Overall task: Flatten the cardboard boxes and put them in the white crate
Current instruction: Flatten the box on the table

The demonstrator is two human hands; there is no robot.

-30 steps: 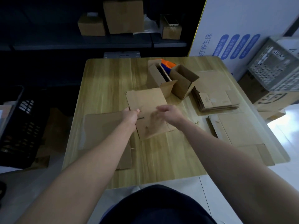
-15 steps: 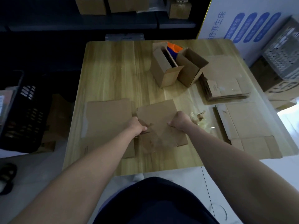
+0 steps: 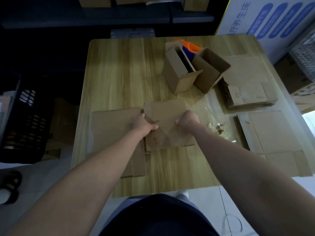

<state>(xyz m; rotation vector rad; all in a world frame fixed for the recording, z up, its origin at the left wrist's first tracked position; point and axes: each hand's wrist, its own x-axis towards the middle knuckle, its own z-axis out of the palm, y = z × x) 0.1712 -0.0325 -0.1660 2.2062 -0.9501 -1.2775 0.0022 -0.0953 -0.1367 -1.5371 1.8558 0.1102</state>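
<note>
A flattened box [image 3: 167, 123] is gripped at its left edge by the left hand [image 3: 144, 125] and at its right by the right hand [image 3: 187, 120], fingers curled, low over the desk [image 3: 119, 74], overlapping a flat sheet [image 3: 115, 123].

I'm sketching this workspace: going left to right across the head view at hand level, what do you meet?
Black crate → flat cardboard sheet → left hand → held cardboard → right hand → crumpled scraps → flattened box.
</note>
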